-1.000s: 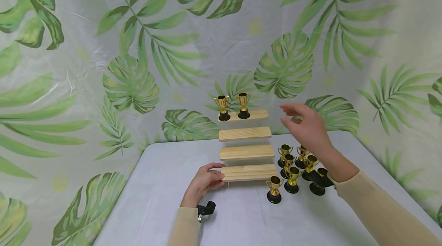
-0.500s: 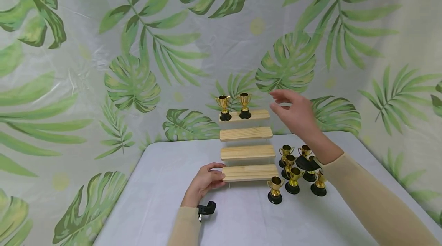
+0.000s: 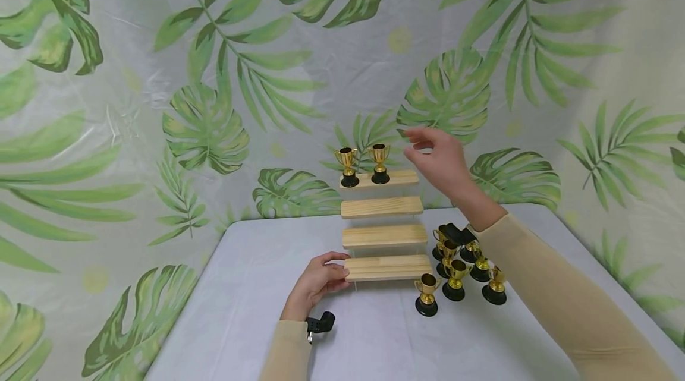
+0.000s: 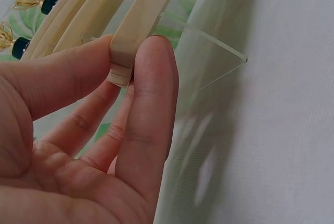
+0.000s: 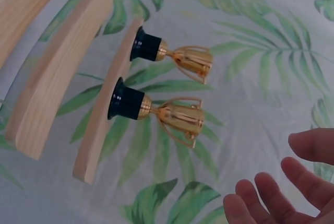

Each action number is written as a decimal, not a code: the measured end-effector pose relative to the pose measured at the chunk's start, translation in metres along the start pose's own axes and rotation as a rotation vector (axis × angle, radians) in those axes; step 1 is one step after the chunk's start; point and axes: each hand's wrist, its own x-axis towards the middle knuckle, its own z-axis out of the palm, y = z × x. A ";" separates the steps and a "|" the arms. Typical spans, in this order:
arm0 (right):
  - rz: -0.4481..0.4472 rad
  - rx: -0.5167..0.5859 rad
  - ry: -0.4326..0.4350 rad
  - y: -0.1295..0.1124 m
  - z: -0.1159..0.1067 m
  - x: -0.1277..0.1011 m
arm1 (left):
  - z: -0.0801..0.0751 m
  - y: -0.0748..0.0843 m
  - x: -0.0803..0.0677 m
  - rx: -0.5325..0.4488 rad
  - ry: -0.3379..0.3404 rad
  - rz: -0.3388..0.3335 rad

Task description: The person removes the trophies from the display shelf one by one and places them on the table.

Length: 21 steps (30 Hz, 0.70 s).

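A stepped display stand with several pale wooden shelves stands on the table. My left hand (image 3: 314, 287) pinches the left end of its lowest shelf (image 3: 387, 268) between thumb and fingers; the left wrist view shows the grip on the shelf end (image 4: 130, 41). Two small gold trophies with black bases sit on the top shelf (image 3: 404, 178): a left trophy (image 3: 348, 166) and a right trophy (image 3: 380, 163). My right hand (image 3: 440, 160) hovers to the right of them, fingers loosely bent and holding nothing. In the right wrist view, its fingers (image 5: 274, 192) are apart from the nearer trophy (image 5: 180, 118).
Several more trophies (image 3: 456, 280) stand right of the stand, some partly hidden behind the right wrist and its black camera (image 3: 455, 234). One trophy (image 3: 427, 295) is at the stand's front right corner. A leaf-patterned curtain (image 3: 299, 72) hangs behind the white table (image 3: 241, 286).
My right hand has moved left and up, closer to the two trophies on the top shelf. The left hand keeps its grip on the lowest shelf.
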 end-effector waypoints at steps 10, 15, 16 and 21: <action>0.077 -0.029 -0.043 0.009 0.020 0.024 | 0.002 -0.001 0.001 0.007 0.007 -0.008; 0.109 -0.051 -0.085 0.016 0.031 0.034 | 0.002 -0.002 0.001 0.003 0.007 -0.006; 0.114 -0.051 -0.095 0.018 0.033 0.036 | 0.002 -0.001 0.000 0.001 0.009 -0.007; 0.138 -0.046 -0.130 0.023 0.043 0.042 | 0.002 -0.001 0.000 0.007 0.014 -0.007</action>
